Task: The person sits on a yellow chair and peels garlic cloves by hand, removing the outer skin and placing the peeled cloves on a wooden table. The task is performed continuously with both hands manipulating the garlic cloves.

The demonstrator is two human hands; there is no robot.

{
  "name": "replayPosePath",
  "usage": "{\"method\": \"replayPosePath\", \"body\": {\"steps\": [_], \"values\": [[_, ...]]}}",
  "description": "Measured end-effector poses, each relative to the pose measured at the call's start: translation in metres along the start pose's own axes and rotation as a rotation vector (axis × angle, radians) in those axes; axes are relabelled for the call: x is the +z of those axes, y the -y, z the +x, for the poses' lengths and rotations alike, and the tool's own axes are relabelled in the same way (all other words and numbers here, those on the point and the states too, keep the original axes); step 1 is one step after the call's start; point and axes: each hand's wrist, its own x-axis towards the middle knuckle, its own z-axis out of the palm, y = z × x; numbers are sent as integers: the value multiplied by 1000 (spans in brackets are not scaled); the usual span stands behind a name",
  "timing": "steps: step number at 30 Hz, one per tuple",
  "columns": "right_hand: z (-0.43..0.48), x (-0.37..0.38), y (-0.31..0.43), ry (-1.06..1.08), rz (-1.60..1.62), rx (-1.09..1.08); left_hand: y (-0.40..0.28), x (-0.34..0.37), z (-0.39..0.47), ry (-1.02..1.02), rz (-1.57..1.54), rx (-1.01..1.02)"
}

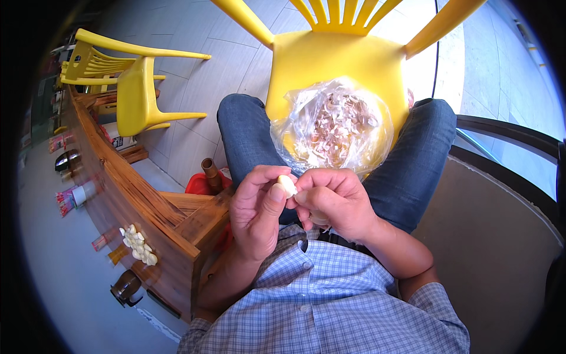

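Observation:
Between the thumb and fingers of my left hand (258, 212) is a pale, peeled-looking garlic clove (287, 186). The fingertips of my right hand (336, 201) pinch at the clove's near right side. Tucked under the curled fingers of that same hand is another whitish piece (319, 217), mostly hidden, perhaps more garlic. Just beyond both hands, a clear plastic bag (292, 128) lies spread on the seat of a yellow plastic chair (338, 57). Papery garlic skins (340, 126) are heaped in it.
On my left stands a wooden table (146, 208) bearing a cluster of peeled garlic cloves (138, 245), a dark-handled jug (127, 287) and a holder of toothpicks (77, 197). A second yellow chair (137, 95) is beyond it. Under the table's edge sits a red container (200, 182). A dark-framed glass panel (508, 150) is at right.

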Motion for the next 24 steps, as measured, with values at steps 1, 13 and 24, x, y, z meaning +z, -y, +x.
{"method": "replayPosePath", "body": {"steps": [1,13,24], "values": [[0,0,0,10,25,-12,0,0,0,0,-10,-3],[1,-1,7,-63,-65,-17,-2,3,3,-4,249,154],[-1,-9,-3,-72,-67,-56,-6,4,9,-168,-247,-163]]}}
